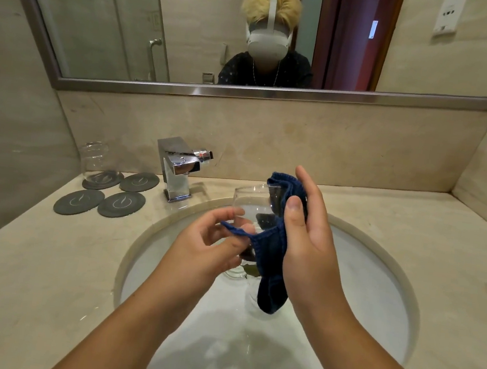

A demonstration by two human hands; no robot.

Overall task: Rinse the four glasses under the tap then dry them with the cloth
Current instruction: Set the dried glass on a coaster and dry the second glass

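Over the sink basin (377,276) I hold a clear glass (249,200) with its mouth tilted away from me. My left hand (205,246) curls round the glass low on its left side and also pinches a corner of the dark blue cloth (270,256). My right hand (306,230) grips the cloth against the glass's right side, thumb on the fabric, and the cloth hangs down below the glass. Another clear glass (96,158) stands upside down on a grey coaster at the back left. The chrome tap (179,167) shows no running water.
Three more grey round coasters (121,204) lie bare on the beige counter left of the tap. A wall mirror (252,35) above reflects a person wearing a headset. Marble walls close in on the left and right of the counter.
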